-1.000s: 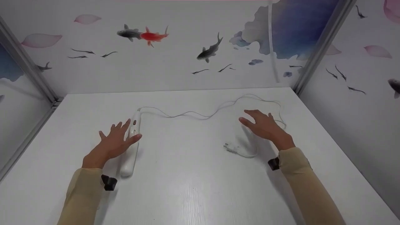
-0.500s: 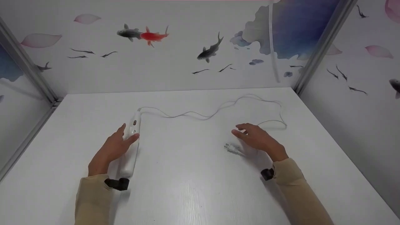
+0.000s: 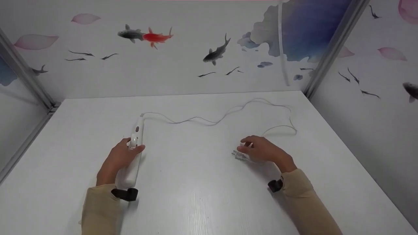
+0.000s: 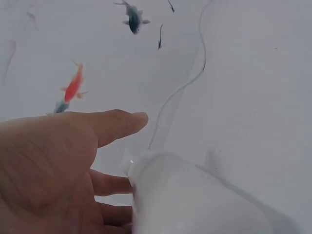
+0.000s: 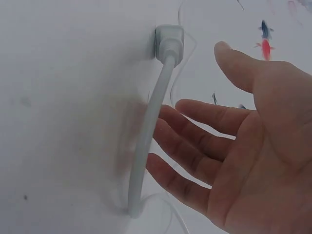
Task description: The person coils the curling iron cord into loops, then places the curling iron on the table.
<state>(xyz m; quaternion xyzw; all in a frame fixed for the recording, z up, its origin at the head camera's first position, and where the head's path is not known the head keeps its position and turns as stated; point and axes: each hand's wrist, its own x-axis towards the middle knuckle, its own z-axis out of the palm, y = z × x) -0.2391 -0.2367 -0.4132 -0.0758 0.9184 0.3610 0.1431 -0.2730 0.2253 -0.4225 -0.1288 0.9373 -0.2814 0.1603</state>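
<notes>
A long white corded wand (image 3: pixel 139 130), shaped somewhat like a hair iron, lies on the left of the table with a brown oval button near its cord end. Over its middle is my left hand (image 3: pixel 119 158), thumb on the right side and fingers on the left. In the left wrist view the thumb (image 4: pixel 119 126) stands clear of the white body (image 4: pixel 180 195), which partly hides the fingers. My right hand (image 3: pixel 263 149) hovers at the white plug (image 5: pixel 170 41); its loosely bent fingers (image 5: pixel 195 151) are beside the thick cord (image 5: pixel 151 122), thumb apart. Contact there is unclear.
A thin white cable (image 3: pixel 196 118) runs wavily along the back of the white table (image 3: pixel 189 195) and loops at the right. Printed walls with fish (image 3: pixel 156 37) close off the back and sides.
My left hand has drawn back and lowered along the wand, its fingers coming closer together. My right hand has moved down and left to the plug. Wand and cable keep their places.
</notes>
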